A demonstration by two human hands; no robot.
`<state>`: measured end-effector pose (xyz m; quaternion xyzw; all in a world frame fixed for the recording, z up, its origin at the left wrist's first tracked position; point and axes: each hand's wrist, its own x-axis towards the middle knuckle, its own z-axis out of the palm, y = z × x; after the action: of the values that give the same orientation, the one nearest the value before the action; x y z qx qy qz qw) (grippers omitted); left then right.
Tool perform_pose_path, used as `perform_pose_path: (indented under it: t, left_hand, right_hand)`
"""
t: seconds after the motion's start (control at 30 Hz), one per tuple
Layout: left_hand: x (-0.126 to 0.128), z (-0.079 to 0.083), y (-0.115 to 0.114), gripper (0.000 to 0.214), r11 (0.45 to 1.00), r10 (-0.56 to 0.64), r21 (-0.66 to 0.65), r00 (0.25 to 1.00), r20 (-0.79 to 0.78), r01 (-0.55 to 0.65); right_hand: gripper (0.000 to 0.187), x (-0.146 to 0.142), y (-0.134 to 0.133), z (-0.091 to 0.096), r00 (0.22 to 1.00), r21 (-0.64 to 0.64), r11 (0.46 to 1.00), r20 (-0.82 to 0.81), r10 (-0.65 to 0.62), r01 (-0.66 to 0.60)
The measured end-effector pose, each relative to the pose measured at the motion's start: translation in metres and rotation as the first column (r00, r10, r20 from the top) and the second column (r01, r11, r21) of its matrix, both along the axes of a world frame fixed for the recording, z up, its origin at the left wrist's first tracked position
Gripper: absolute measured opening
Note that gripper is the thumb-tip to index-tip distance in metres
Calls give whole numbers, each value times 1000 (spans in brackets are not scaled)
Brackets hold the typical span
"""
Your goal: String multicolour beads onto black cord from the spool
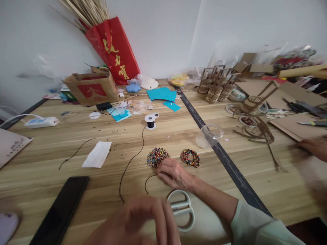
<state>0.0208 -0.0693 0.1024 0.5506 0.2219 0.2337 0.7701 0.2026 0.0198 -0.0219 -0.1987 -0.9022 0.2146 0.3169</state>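
My right hand [174,174] rests on the wooden table [178,136], its fingers closed together on the end of a thin black cord [131,160] and touching a round coil of multicoloured beads [157,157]. A second bunch of red and dark beads [190,158] lies just right of the hand. The cord runs up to a small white spool [150,121]. My left hand [139,219] is low in the foreground and smeared by motion, so its fingers cannot be read. White-handled scissors [181,208] lie between my two hands.
A black phone [60,210] lies at the front left, with a white paper slip [97,154] beyond it. A clear cup [209,135] lies on its side near a dark seam. Another person's hand [315,148] rests at the right among cardboard pieces. Bags and teal paper [162,93] stand at the back.
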Motion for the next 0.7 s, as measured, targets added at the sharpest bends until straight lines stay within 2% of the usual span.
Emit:
perform_pose_path:
  t: [0.03,0.07,0.1,0.13,0.23,0.3,0.37,0.47,0.6,0.7]
  left_hand:
    - [-2,-10,9,32,977,208,52,977,-44,-206]
    - [-4,-20,19,30,914,400,123,909,-117,-386]
    - [-6,-32,28,27,838,538,219,823,-184,-499]
    - [-9,-45,37,25,770,631,306,736,-245,-559]
    - [-18,-80,54,19,684,720,493,610,-331,-538]
    - [-21,-97,58,18,680,718,549,593,-365,-485]
    - [-20,-105,57,18,734,659,539,623,-421,-412]
    - [-15,-105,55,11,787,598,498,646,-475,-363]
    - [-10,-100,55,9,780,614,478,640,-463,-403]
    - [-11,-103,57,9,769,632,467,631,-450,-436]
  right_hand:
    - [15,0,0,-1,1000,-2,1000,-4,3,-3]
    - [15,0,0,-1,1000,-8,1000,-7,4,-4]
    - [15,0,0,-1,1000,-16,1000,-11,2,-2]
    - [15,0,0,-1,1000,-24,1000,-15,0,-1]
    - [14,0,1,0,1000,-40,999,-31,0,-1]
    - [13,0,1,0,999,-41,999,-45,4,-6]
    - [13,-1,1,-1,998,-36,999,-59,2,-4]
    - [12,-2,2,-4,997,-27,1000,-79,-6,4]
    - [13,-3,2,-4,996,-42,999,-82,-20,17]
    - [13,-3,1,-3,996,-45,999,-90,-19,15]
